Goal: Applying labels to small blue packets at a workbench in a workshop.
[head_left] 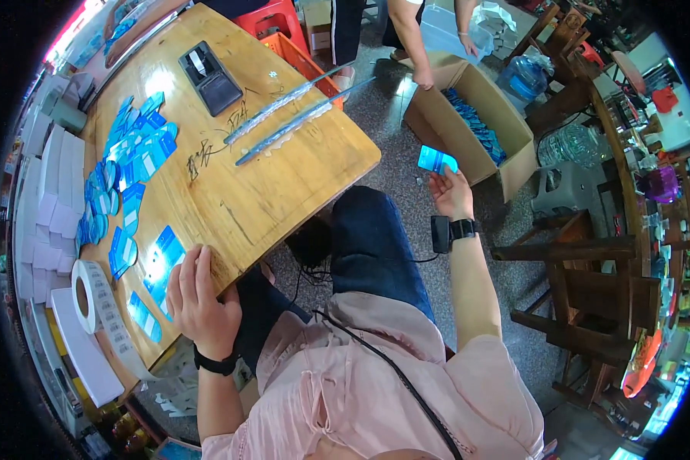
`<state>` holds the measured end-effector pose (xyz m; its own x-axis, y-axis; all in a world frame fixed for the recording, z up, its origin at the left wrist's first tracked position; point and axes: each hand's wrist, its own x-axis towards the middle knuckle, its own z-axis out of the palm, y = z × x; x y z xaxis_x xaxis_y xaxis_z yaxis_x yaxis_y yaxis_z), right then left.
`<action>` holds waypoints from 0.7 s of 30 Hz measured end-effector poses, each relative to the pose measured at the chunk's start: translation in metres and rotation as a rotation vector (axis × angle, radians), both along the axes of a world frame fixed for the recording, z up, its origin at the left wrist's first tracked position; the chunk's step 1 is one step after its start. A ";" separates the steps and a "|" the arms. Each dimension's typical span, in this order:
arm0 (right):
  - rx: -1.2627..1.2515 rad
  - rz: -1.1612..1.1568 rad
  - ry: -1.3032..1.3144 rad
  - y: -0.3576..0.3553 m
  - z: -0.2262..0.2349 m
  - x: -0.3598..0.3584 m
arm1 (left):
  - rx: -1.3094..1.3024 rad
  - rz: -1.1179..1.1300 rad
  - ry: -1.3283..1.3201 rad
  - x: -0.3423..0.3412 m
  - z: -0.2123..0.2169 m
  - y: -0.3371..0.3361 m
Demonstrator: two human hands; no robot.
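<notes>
My right hand (451,193) pinches a blue card (435,160) with a rounded end, off the table's right side and beside the near corner of an open cardboard box (435,123). Many similar blue pieces (474,126) lie inside that box. At the near edge of the wooden table (307,184) my left hand (202,303) lies with fingers extended, its fingertips next to a flat blue card (163,257); whether they press on it is hard to see. Farther up the table spreads a loose pile of blue cards (142,146). A roll of white labels (89,295) stands to the left.
On the table are a black tray-like holder (209,77) and two long thin strips (284,130) jutting past the edge. Another person's hand (423,75) touches the box. Stacked white boxes (54,184) line the left; a grey stool (563,188) and wooden chair (590,295) stand right.
</notes>
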<state>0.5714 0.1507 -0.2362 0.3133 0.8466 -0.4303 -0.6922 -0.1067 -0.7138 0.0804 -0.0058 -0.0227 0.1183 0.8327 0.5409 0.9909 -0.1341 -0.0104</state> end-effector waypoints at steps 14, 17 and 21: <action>-0.106 -0.039 0.081 -0.010 -0.025 -0.024 | -0.011 0.013 0.015 -0.001 0.000 -0.001; -0.118 -0.045 0.087 -0.007 -0.024 -0.022 | 0.007 0.007 0.006 -0.001 0.000 0.000; -0.113 -0.032 0.074 -0.012 -0.028 -0.016 | 0.001 0.013 0.013 -0.001 -0.001 0.002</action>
<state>0.5549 0.1387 -0.2638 0.3028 0.7814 -0.5457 -0.7470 -0.1610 -0.6450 0.0794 -0.0042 -0.0238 0.1141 0.8338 0.5401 0.9924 -0.1210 -0.0229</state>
